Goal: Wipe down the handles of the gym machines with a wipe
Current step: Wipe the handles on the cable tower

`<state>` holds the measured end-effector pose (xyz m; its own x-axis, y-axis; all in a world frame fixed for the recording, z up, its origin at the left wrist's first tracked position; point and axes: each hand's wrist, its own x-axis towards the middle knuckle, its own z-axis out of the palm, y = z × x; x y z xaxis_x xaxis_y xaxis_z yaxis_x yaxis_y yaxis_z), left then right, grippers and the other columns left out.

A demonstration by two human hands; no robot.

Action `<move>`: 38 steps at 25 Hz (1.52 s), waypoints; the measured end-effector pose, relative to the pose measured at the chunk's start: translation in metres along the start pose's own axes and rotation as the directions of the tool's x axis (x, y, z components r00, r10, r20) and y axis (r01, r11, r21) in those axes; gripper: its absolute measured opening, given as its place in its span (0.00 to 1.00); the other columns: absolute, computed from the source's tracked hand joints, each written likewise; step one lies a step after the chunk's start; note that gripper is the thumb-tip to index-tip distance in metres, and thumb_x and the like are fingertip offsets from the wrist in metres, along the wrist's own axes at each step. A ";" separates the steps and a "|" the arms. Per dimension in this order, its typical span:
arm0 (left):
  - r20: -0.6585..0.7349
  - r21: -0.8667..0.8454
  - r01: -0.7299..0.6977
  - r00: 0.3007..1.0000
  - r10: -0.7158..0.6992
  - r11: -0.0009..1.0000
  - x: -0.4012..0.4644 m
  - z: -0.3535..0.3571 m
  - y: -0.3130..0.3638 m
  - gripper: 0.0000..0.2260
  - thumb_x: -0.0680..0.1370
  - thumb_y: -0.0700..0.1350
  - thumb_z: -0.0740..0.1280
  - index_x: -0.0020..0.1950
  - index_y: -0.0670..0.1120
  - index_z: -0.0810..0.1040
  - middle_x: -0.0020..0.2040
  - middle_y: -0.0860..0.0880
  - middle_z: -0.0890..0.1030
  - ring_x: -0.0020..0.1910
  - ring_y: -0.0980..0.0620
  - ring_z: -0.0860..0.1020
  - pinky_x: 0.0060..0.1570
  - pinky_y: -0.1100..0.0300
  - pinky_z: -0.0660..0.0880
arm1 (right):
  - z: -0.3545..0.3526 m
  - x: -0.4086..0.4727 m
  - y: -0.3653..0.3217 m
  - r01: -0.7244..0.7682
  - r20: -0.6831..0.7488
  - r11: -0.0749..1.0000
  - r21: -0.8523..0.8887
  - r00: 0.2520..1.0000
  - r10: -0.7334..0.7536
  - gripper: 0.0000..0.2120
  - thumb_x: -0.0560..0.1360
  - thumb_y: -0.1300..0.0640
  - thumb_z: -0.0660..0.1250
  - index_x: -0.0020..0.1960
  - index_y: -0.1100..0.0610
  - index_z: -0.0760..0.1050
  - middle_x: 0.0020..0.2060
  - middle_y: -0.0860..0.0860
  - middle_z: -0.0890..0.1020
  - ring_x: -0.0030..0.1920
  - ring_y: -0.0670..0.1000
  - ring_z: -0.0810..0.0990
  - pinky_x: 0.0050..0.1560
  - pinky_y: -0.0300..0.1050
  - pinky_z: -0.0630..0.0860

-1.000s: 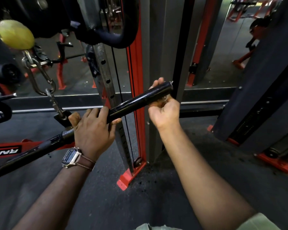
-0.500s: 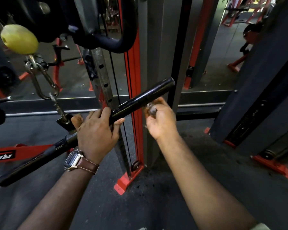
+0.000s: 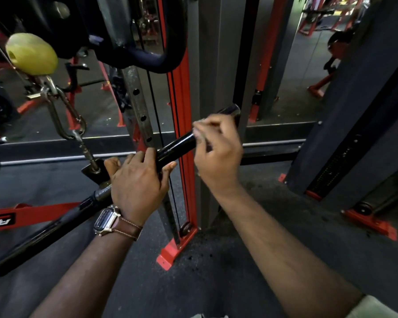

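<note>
Bar (image 3: 175, 146) first: a long black cable attachment running from the lower left corner of the frame up to right of centre, its far tip (image 3: 230, 110) showing just past the knuckles of the right hand (image 3: 216, 152). That hand's grip is curled over the upper stretch of the bar, and a pale scrap at the fingertips looks like the wipe (image 3: 199, 131), though it is blurred and mostly hidden, so I cannot tell how much of it lies against the bar. The left hand (image 3: 136, 180), wearing a watch (image 3: 105, 220) on a brown strap, has its grip wrapped round the bar near the middle, just beside the swivel plate (image 3: 94, 172) where the clip (image 3: 66, 113) and yellow ball (image 3: 31, 53) hang in the upper left.

To do this stretch well, I would say the left hand should hold the bar steady, since it hangs from a clip and will swing or spin otherwise. The right hand wants the wipe wrapped round the full girth, not just pressed on top, and drawn along from the tip toward the middle with a slight twist so the underside gets covered too. The lower left half of the bar probably needs the same, with the hands swapping roles. Behind all this stand the red and grey upright (image 3: 182, 99) and the dark floor (image 3: 216, 283).
</note>
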<state>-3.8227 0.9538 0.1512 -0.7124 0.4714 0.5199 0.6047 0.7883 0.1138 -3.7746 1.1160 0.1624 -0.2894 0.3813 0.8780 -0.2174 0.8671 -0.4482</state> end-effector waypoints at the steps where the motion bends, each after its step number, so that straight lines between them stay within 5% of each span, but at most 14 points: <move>1: 0.007 0.015 0.006 1.000 -0.007 1.000 -0.001 0.000 0.000 0.20 0.79 0.62 0.55 0.51 0.46 0.72 0.41 0.45 0.78 0.42 0.41 0.78 0.44 0.48 0.74 | 0.003 -0.007 -0.001 0.065 0.094 0.997 -0.039 0.994 -0.061 0.05 0.75 0.69 0.70 0.50 0.66 0.83 0.48 0.59 0.80 0.48 0.54 0.80 0.49 0.43 0.80; 3: 0.027 0.044 0.018 0.999 -0.019 0.999 -0.004 0.002 -0.001 0.21 0.79 0.63 0.53 0.51 0.46 0.72 0.42 0.45 0.78 0.44 0.41 0.78 0.48 0.45 0.74 | -0.003 -0.001 0.017 0.065 0.099 0.995 -0.079 0.993 -0.057 0.06 0.75 0.69 0.70 0.51 0.65 0.83 0.47 0.59 0.79 0.46 0.54 0.80 0.44 0.46 0.80; 6: 0.063 0.056 0.027 0.998 -0.031 0.998 -0.004 0.005 -0.002 0.21 0.78 0.63 0.52 0.51 0.47 0.73 0.43 0.46 0.78 0.46 0.41 0.78 0.49 0.43 0.75 | -0.014 0.020 0.036 -0.143 -0.034 0.978 -0.150 0.990 0.140 0.06 0.77 0.64 0.69 0.52 0.64 0.83 0.46 0.57 0.78 0.43 0.50 0.79 0.42 0.46 0.80; 11: 0.064 0.025 0.030 0.997 -0.031 0.999 -0.002 0.009 -0.003 0.17 0.79 0.59 0.60 0.51 0.45 0.74 0.44 0.44 0.78 0.48 0.40 0.78 0.48 0.45 0.76 | 0.012 -0.019 -0.013 0.115 0.460 0.983 -0.142 0.887 -0.037 0.06 0.76 0.65 0.67 0.50 0.61 0.82 0.48 0.55 0.76 0.45 0.51 0.76 0.37 0.48 0.79; 13: 0.051 0.039 0.021 0.998 -0.023 0.999 -0.003 0.010 -0.004 0.18 0.80 0.60 0.58 0.51 0.45 0.74 0.44 0.44 0.78 0.47 0.41 0.78 0.49 0.45 0.75 | -0.002 0.004 0.012 0.048 0.357 0.959 -0.279 0.932 0.057 0.06 0.75 0.64 0.68 0.51 0.60 0.82 0.49 0.54 0.76 0.47 0.51 0.76 0.40 0.43 0.78; 16: 0.069 0.070 0.012 0.998 -0.017 0.998 -0.004 0.012 -0.004 0.20 0.80 0.62 0.55 0.52 0.46 0.74 0.44 0.45 0.78 0.48 0.41 0.77 0.52 0.44 0.73 | -0.015 0.029 0.039 -0.135 0.186 0.902 -0.410 0.956 0.228 0.07 0.75 0.65 0.67 0.49 0.60 0.84 0.47 0.55 0.77 0.48 0.55 0.76 0.43 0.48 0.78; 21: 0.067 0.053 -0.006 0.998 0.003 0.999 -0.005 0.012 -0.004 0.16 0.78 0.59 0.64 0.51 0.46 0.75 0.43 0.45 0.79 0.47 0.40 0.78 0.54 0.44 0.72 | 0.009 0.014 0.001 0.145 0.657 0.931 -0.334 0.744 0.120 0.08 0.74 0.64 0.68 0.50 0.55 0.82 0.49 0.50 0.76 0.53 0.52 0.71 0.48 0.49 0.76; 24: 0.064 0.063 -0.033 0.997 0.029 0.997 -0.008 0.012 -0.009 0.15 0.77 0.58 0.66 0.53 0.47 0.76 0.44 0.45 0.79 0.47 0.41 0.78 0.54 0.45 0.69 | -0.012 0.049 0.034 0.032 0.612 0.875 -0.482 0.727 0.311 0.09 0.74 0.64 0.68 0.46 0.52 0.83 0.47 0.49 0.78 0.53 0.51 0.74 0.51 0.47 0.75; 27: 0.065 0.073 -0.042 0.997 0.038 0.996 -0.012 0.009 -0.013 0.16 0.77 0.58 0.66 0.54 0.46 0.77 0.45 0.45 0.79 0.48 0.41 0.78 0.54 0.45 0.67 | -0.036 0.062 0.066 -0.427 0.585 0.881 -0.201 0.669 0.458 0.09 0.75 0.66 0.69 0.42 0.54 0.84 0.38 0.45 0.84 0.44 0.44 0.82 0.47 0.38 0.76; 29: 0.054 0.032 -0.035 0.998 0.033 0.999 -0.013 0.008 -0.017 0.16 0.77 0.56 0.66 0.56 0.45 0.77 0.45 0.44 0.80 0.48 0.41 0.78 0.52 0.46 0.70 | -0.046 0.055 0.081 -0.719 0.563 0.684 0.124 0.619 0.548 0.09 0.76 0.69 0.67 0.42 0.58 0.83 0.35 0.46 0.85 0.38 0.42 0.82 0.41 0.36 0.76; 31: 0.041 -0.021 -0.017 0.999 0.018 1.000 -0.011 0.006 -0.020 0.17 0.77 0.55 0.67 0.58 0.44 0.77 0.45 0.43 0.80 0.48 0.40 0.78 0.49 0.45 0.74 | -0.044 0.042 0.084 -0.863 0.602 0.322 0.390 0.503 0.620 0.12 0.78 0.71 0.63 0.44 0.61 0.83 0.35 0.49 0.85 0.35 0.43 0.80 0.36 0.34 0.74; 34: 0.019 -0.057 0.008 1.000 -0.007 0.998 -0.003 0.005 -0.022 0.16 0.78 0.56 0.64 0.56 0.44 0.76 0.44 0.43 0.79 0.47 0.39 0.78 0.44 0.46 0.76 | -0.021 0.025 0.072 -0.746 0.651 -0.236 0.622 0.327 0.685 0.22 0.77 0.75 0.56 0.41 0.59 0.86 0.37 0.52 0.85 0.34 0.45 0.80 0.34 0.32 0.75; 36: 0.035 -0.046 0.022 0.999 -0.020 0.999 -0.001 0.005 -0.024 0.16 0.79 0.56 0.65 0.55 0.44 0.76 0.44 0.43 0.80 0.47 0.38 0.78 0.44 0.45 0.76 | -0.006 0.024 0.063 -0.660 0.606 -0.334 0.673 0.233 0.761 0.21 0.78 0.75 0.53 0.45 0.60 0.83 0.39 0.52 0.85 0.33 0.44 0.79 0.32 0.31 0.74; 38: 0.044 -0.022 0.035 0.998 -0.034 0.999 -0.002 0.006 -0.025 0.16 0.77 0.56 0.66 0.55 0.45 0.76 0.44 0.44 0.80 0.47 0.39 0.79 0.45 0.45 0.76 | 0.002 0.019 0.052 -0.648 0.547 -0.314 0.694 0.192 0.815 0.17 0.80 0.72 0.54 0.49 0.61 0.81 0.44 0.53 0.84 0.37 0.45 0.80 0.35 0.32 0.75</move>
<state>-3.8387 0.9354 0.1424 -0.7477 0.4608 0.4782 0.5868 0.7955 0.1510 -3.7934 1.1674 0.1559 -0.7426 0.6043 -0.2887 -0.3915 -0.7415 -0.5449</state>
